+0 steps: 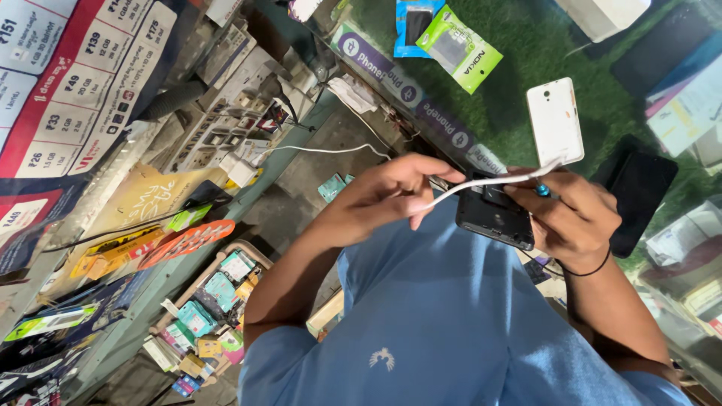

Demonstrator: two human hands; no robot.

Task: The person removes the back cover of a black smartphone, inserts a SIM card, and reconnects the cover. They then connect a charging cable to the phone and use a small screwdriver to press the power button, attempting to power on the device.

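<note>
My right hand (575, 218), with a black band at the wrist, holds a black phone (492, 214) whose back is off, and a small blue-tipped tool (543, 190) pokes out between its fingers. My left hand (383, 197) pinches a white cable (481, 183) that runs across the top of the phone toward the right hand. A white phone back cover (555, 120) lies just beyond the hands on a green mat (526, 45). My blue shirt fills the lower frame.
A black phone (639, 192) lies right of my right hand. Green (459, 49) and blue (414, 26) accessory packets sit on the mat. A socket strip and chargers (226, 128) stand at left, a box of small packets (207, 312) below, price posters at far left.
</note>
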